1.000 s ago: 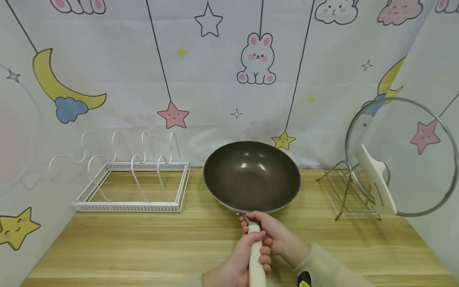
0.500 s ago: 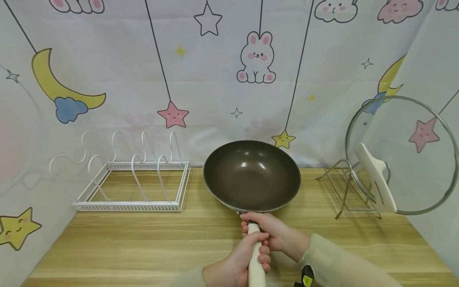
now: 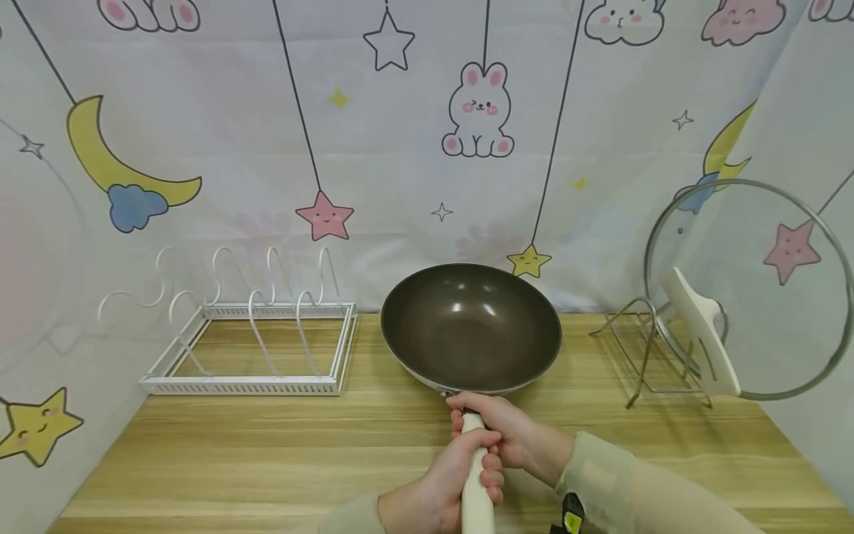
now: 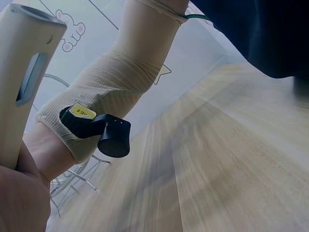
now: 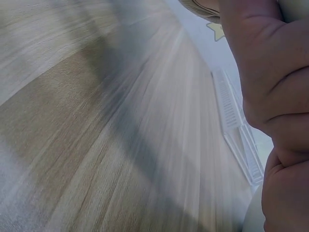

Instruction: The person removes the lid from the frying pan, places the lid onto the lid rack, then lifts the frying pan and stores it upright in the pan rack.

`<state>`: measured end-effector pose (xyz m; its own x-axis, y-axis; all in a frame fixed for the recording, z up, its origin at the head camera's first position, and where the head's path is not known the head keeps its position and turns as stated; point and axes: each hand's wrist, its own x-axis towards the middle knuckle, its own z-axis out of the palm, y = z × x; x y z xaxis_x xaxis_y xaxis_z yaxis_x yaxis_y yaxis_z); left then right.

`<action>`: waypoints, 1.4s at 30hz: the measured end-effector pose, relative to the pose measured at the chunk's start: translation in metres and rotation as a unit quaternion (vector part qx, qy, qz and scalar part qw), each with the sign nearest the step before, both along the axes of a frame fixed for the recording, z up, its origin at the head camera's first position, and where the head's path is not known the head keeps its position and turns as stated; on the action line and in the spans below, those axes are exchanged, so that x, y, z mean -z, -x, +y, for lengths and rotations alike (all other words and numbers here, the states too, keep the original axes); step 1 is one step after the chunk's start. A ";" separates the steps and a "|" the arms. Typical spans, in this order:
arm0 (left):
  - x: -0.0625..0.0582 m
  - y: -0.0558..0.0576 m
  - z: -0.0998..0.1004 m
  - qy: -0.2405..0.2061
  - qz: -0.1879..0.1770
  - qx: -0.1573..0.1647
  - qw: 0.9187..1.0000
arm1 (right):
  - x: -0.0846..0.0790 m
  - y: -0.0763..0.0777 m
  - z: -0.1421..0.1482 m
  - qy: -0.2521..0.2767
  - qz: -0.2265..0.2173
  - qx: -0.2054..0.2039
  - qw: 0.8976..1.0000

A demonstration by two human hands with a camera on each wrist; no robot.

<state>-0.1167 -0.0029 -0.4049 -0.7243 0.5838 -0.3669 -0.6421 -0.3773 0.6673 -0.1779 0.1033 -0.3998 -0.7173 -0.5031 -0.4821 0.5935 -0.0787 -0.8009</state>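
A deep frying pan (image 3: 470, 334) with a dark brown inside stands out over the middle of the table in the head view, its cream handle (image 3: 477, 497) pointing toward me. My left hand (image 3: 440, 478) wraps round the handle's lower half, thumb across the top. Just ahead of it, my right hand (image 3: 523, 437) grips the handle close to the pan, its thumb over the metal neck. The two hands overlap. In the left wrist view, the handle's slotted end (image 4: 31, 58) sticks out past the left hand (image 4: 21, 200).
At the back left of the wooden table (image 3: 267, 460) stands a white wire rack (image 3: 240, 386). On the right, a metal stand (image 3: 640, 356) holds a glass lid (image 3: 787, 326) and a cream slotted turner (image 3: 707, 341). A patterned cloth (image 3: 400, 170) hangs behind.
The right thumb has shifted left across the handle's neck, and the right forearm has turned slightly. The left grip and the pan stay nearly the same; the head view drifts a little.
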 end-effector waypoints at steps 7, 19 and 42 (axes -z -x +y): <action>-0.001 0.000 -0.001 0.005 0.009 0.003 1.000 | 0.000 -0.001 -0.002 -0.004 0.002 0.003 1.000; 0.000 -0.001 -0.003 0.032 0.023 0.008 0.999 | -0.001 -0.002 -0.004 -0.003 0.000 -0.001 1.000; -0.012 -0.003 -0.001 0.098 0.054 -0.051 0.992 | -0.013 -0.001 -0.008 -0.002 0.028 0.006 1.000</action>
<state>-0.1134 -0.0038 -0.3933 -0.8176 0.4301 -0.3828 -0.5275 -0.2933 0.7973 -0.1770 0.0956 -0.3870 -0.7498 -0.4919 -0.4425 0.5463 -0.0829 -0.8335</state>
